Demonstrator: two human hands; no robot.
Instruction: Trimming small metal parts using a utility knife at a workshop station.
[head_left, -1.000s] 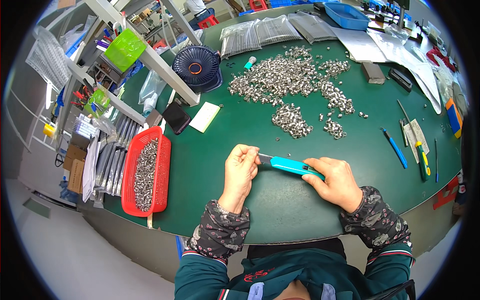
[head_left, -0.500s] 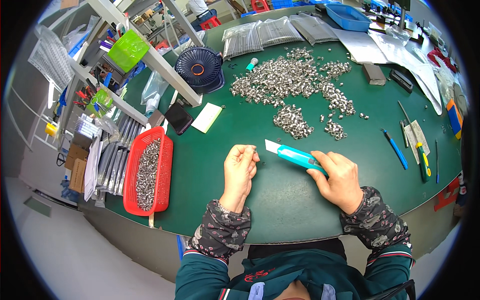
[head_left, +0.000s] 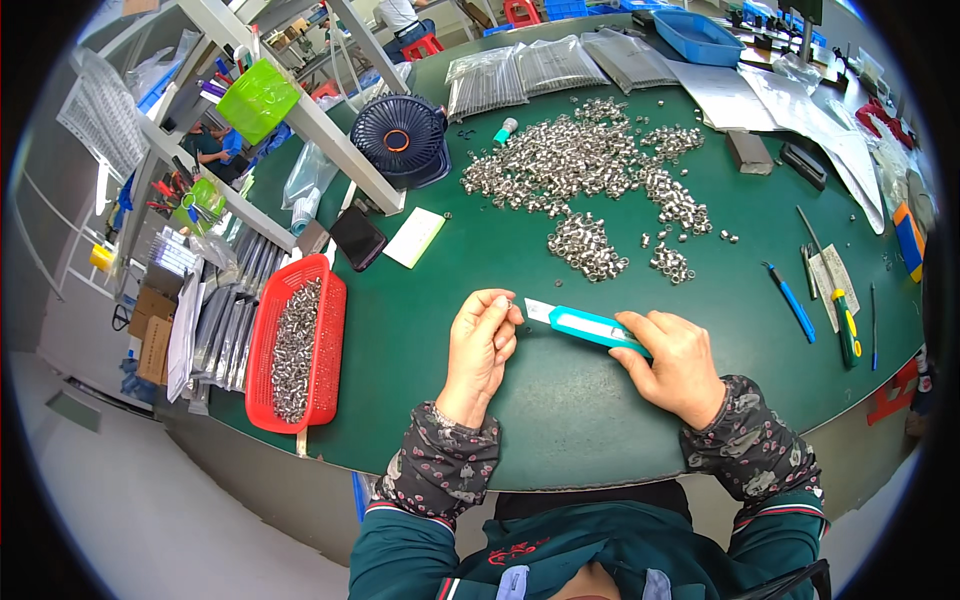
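Note:
My left hand pinches a small metal ring between thumb and forefinger, above the green table. Most of that ring is hidden by the fingertips. In my right hand is a teal utility knife, gripped by its handle with the wide blade out and pointing left. The blade's tip is close to the ring; whether they touch I cannot tell. Beyond both hands lies a spread heap of shiny metal rings, with a smaller pile nearest me. A red basket to the left holds many more small metal parts.
A dark fan, a phone and a yellow-white notepad lie left of the heap. To the right are a blue pen-like tool and a yellow-green screwdriver. Plastic-bagged parts and a blue tray line the far side.
The knife has moved slightly left and down, bringing its blade nearer my left fingertips. It has also rolled a little, showing more of its pale side. My left hand is almost still.

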